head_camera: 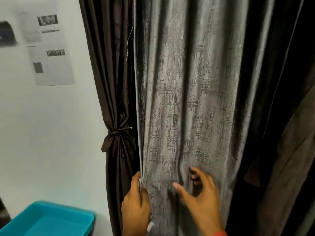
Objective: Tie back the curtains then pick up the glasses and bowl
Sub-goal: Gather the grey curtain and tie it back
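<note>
At the bottom centre, the grey curtain (187,99) is gripped at its left edge by the left hand (136,206), while the right hand (199,193) is held spread against its folds. Behind, at centre left, the brown curtain (110,82) is seen already tied back with a sash (114,135).

white wall (51,133), printed sheets (49,48) on it

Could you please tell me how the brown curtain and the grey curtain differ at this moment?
The brown curtain is plain and dark; the grey curtain is lighter with a crosshatch print. The brown one is gathered and bound by a knotted tie; the grey one hangs loose and untied. No hand touches the brown one, while the left hand grips the grey one's edge and the right hand reaches onto its folds. Both are shiny and pleated.
</note>
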